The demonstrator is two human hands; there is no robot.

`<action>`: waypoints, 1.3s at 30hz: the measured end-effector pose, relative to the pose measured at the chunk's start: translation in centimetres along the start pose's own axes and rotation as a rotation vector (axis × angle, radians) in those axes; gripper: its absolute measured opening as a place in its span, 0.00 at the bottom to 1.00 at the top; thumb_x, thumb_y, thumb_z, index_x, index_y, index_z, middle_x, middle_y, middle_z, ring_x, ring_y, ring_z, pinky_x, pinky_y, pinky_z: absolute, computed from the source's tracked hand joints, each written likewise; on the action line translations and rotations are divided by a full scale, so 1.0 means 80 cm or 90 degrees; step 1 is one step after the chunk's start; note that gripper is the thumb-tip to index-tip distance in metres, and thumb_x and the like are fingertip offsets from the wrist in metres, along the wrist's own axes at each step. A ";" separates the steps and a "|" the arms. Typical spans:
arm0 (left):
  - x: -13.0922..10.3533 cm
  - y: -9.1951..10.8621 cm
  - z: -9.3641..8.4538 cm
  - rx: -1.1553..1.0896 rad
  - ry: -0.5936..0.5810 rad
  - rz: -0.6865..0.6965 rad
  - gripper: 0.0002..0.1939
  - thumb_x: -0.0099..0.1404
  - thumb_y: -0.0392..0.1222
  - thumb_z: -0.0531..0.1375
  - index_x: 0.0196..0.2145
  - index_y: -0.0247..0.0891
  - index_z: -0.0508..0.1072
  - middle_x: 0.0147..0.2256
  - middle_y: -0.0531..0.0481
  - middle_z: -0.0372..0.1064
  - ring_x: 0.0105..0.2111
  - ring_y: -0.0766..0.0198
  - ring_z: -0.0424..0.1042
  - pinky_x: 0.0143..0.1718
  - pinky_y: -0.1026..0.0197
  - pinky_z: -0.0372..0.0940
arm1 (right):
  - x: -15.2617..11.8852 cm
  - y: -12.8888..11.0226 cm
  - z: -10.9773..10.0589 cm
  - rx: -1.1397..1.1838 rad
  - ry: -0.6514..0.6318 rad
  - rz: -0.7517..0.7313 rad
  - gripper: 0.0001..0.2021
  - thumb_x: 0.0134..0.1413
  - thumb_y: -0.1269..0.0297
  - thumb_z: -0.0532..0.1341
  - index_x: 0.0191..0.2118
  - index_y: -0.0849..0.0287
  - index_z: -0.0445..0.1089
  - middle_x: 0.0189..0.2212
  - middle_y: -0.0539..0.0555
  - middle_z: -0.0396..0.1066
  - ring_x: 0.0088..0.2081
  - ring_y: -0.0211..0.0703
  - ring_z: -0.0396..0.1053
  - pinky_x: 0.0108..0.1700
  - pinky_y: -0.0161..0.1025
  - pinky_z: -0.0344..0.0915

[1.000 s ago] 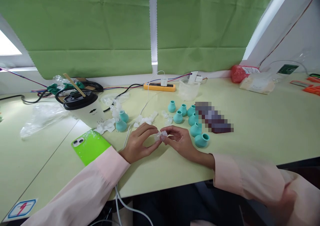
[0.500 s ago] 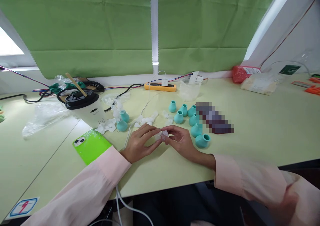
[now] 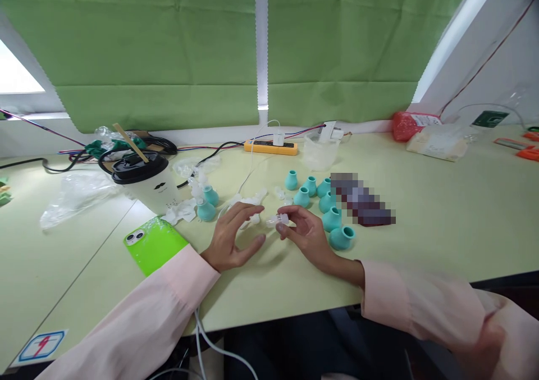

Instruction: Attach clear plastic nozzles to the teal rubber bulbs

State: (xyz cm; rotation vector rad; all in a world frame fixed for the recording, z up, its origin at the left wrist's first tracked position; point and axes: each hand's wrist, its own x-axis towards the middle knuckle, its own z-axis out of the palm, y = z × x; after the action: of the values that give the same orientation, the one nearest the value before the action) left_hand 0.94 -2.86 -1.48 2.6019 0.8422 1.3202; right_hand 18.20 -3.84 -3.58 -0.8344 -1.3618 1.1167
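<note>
Between the thumb and fingers of my right hand (image 3: 306, 233) is a small clear plastic fitting (image 3: 274, 220), pinched at its right end. My left hand (image 3: 234, 239) is apart from it, just to its left, with thumb and fingers spread and nothing in them. Behind my left hand lie several translucent white pieces (image 3: 256, 197), partly hidden by its fingers. Several teal rubber bulbs (image 3: 342, 237) with open necks stand or lie right of my right hand. Two more teal bulbs (image 3: 206, 210) sit at the left, beside clear fittings (image 3: 197, 187).
A green phone (image 3: 155, 245) lies left of my left hand, with a lidded paper cup (image 3: 147, 186) behind it. A white cable crosses the table to a yellow power strip (image 3: 272, 147). A translucent tub (image 3: 320, 152) stands at the back. A blurred dark object (image 3: 364, 200) lies right of the bulbs.
My left hand has let go of the clear fitting and opened, drawing slightly left. The fitting stays in my right hand, now showing more of its length.
</note>
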 end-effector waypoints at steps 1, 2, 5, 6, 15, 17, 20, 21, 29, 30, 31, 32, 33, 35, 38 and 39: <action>0.002 -0.002 -0.003 0.006 0.020 -0.014 0.16 0.55 0.36 0.55 0.43 0.34 0.63 0.36 0.43 0.65 0.35 0.62 0.65 0.34 0.59 0.64 | 0.000 0.000 0.000 0.005 0.006 0.003 0.10 0.41 0.66 0.61 0.34 0.58 0.64 0.31 0.51 0.62 0.31 0.35 0.61 0.28 0.32 0.64; 0.004 -0.004 -0.007 0.022 0.049 -0.033 0.14 0.56 0.35 0.53 0.41 0.34 0.64 0.36 0.44 0.65 0.35 0.63 0.65 0.34 0.60 0.64 | 0.000 0.000 0.000 0.010 0.007 0.010 0.10 0.41 0.66 0.61 0.33 0.58 0.64 0.30 0.51 0.61 0.30 0.35 0.60 0.27 0.32 0.64; 0.010 -0.015 -0.014 0.099 0.113 -0.103 0.09 0.57 0.33 0.51 0.35 0.35 0.68 0.34 0.46 0.66 0.32 0.66 0.66 0.31 0.64 0.64 | 0.000 0.000 0.000 0.020 -0.003 0.028 0.09 0.40 0.67 0.62 0.32 0.59 0.66 0.28 0.50 0.61 0.28 0.34 0.60 0.25 0.32 0.63; 0.012 -0.019 -0.015 0.122 0.110 -0.125 0.08 0.57 0.33 0.51 0.33 0.35 0.69 0.33 0.47 0.66 0.31 0.67 0.66 0.30 0.65 0.64 | 0.000 0.000 0.000 0.023 -0.006 0.030 0.10 0.40 0.67 0.62 0.33 0.59 0.66 0.28 0.50 0.61 0.27 0.34 0.59 0.25 0.32 0.63; -0.001 -0.052 -0.002 0.320 -0.255 -0.160 0.16 0.58 0.30 0.46 0.43 0.31 0.65 0.35 0.42 0.67 0.39 0.57 0.62 0.39 0.56 0.62 | 0.001 -0.007 0.000 0.020 0.016 0.099 0.11 0.42 0.65 0.60 0.36 0.59 0.67 0.26 0.49 0.60 0.25 0.32 0.62 0.26 0.33 0.64; -0.003 -0.055 0.000 0.327 -0.290 -0.147 0.17 0.59 0.30 0.46 0.45 0.31 0.64 0.35 0.42 0.67 0.39 0.56 0.62 0.38 0.55 0.61 | 0.001 -0.007 0.000 0.028 0.012 0.115 0.12 0.43 0.64 0.59 0.37 0.59 0.67 0.25 0.48 0.61 0.24 0.33 0.64 0.28 0.35 0.65; -0.003 -0.058 -0.001 0.317 -0.282 -0.162 0.15 0.60 0.33 0.47 0.44 0.32 0.65 0.35 0.43 0.67 0.39 0.57 0.62 0.38 0.56 0.61 | 0.002 -0.006 0.000 0.037 0.007 0.130 0.12 0.43 0.64 0.59 0.38 0.59 0.66 0.26 0.48 0.61 0.23 0.33 0.65 0.29 0.36 0.65; -0.002 -0.059 -0.001 0.314 -0.277 -0.165 0.14 0.60 0.33 0.48 0.43 0.33 0.65 0.35 0.43 0.67 0.38 0.57 0.62 0.38 0.56 0.61 | 0.002 -0.006 0.000 0.036 0.010 0.133 0.12 0.42 0.64 0.59 0.37 0.59 0.66 0.26 0.48 0.61 0.23 0.33 0.65 0.29 0.36 0.66; 0.000 -0.055 0.002 0.299 -0.205 -0.162 0.13 0.59 0.36 0.49 0.41 0.33 0.67 0.33 0.43 0.67 0.36 0.58 0.62 0.37 0.55 0.61 | 0.003 -0.006 0.002 0.069 0.007 0.168 0.15 0.42 0.64 0.59 0.40 0.60 0.64 0.25 0.49 0.64 0.26 0.37 0.68 0.34 0.40 0.67; 0.000 -0.053 0.003 0.298 -0.198 -0.173 0.13 0.60 0.36 0.49 0.41 0.33 0.67 0.32 0.43 0.66 0.36 0.58 0.62 0.37 0.56 0.61 | 0.003 -0.006 0.002 0.070 0.003 0.168 0.15 0.41 0.64 0.60 0.40 0.61 0.64 0.24 0.49 0.64 0.25 0.37 0.68 0.33 0.40 0.67; 0.000 -0.052 0.003 0.296 -0.194 -0.184 0.13 0.60 0.36 0.49 0.41 0.33 0.67 0.32 0.44 0.66 0.36 0.58 0.62 0.36 0.56 0.62 | 0.003 -0.006 0.002 0.068 -0.004 0.168 0.15 0.41 0.64 0.60 0.39 0.61 0.64 0.23 0.48 0.64 0.25 0.36 0.67 0.31 0.40 0.67; 0.000 -0.051 0.004 0.295 -0.191 -0.193 0.13 0.60 0.36 0.49 0.40 0.33 0.67 0.31 0.44 0.66 0.36 0.59 0.62 0.36 0.57 0.62 | 0.003 -0.005 0.002 0.062 -0.014 0.168 0.15 0.41 0.64 0.60 0.39 0.61 0.64 0.22 0.48 0.63 0.24 0.36 0.66 0.29 0.39 0.67; 0.000 -0.049 0.005 0.294 -0.188 -0.199 0.13 0.60 0.36 0.49 0.40 0.33 0.67 0.32 0.44 0.65 0.36 0.59 0.62 0.36 0.57 0.62 | 0.003 -0.005 0.002 0.055 -0.026 0.168 0.15 0.41 0.64 0.60 0.39 0.61 0.64 0.21 0.48 0.63 0.23 0.35 0.65 0.27 0.38 0.67; 0.000 -0.046 0.006 0.291 -0.176 -0.188 0.13 0.60 0.37 0.49 0.41 0.34 0.67 0.34 0.44 0.64 0.37 0.59 0.61 0.37 0.57 0.61 | 0.003 -0.003 0.002 0.039 -0.050 0.169 0.15 0.42 0.64 0.60 0.39 0.61 0.64 0.19 0.47 0.62 0.21 0.34 0.63 0.25 0.36 0.66; -0.001 -0.038 0.010 0.293 -0.182 -0.127 0.15 0.60 0.38 0.48 0.45 0.37 0.64 0.42 0.43 0.61 0.41 0.58 0.58 0.40 0.55 0.59 | 0.002 0.000 0.002 0.018 -0.071 0.160 0.15 0.41 0.63 0.60 0.38 0.61 0.64 0.21 0.48 0.62 0.21 0.33 0.62 0.24 0.35 0.64; -0.002 -0.035 0.013 0.299 -0.198 -0.102 0.16 0.60 0.37 0.48 0.47 0.39 0.62 0.46 0.44 0.58 0.43 0.56 0.57 0.42 0.53 0.58 | 0.002 0.002 0.002 0.013 -0.073 0.155 0.14 0.41 0.64 0.61 0.38 0.60 0.64 0.22 0.48 0.63 0.21 0.33 0.62 0.23 0.34 0.63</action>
State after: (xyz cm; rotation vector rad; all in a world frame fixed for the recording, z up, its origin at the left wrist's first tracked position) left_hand 0.48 -0.44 -3.12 2.8837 1.3999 0.7123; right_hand 18.02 -3.67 -3.64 -0.9521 -1.3667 1.3825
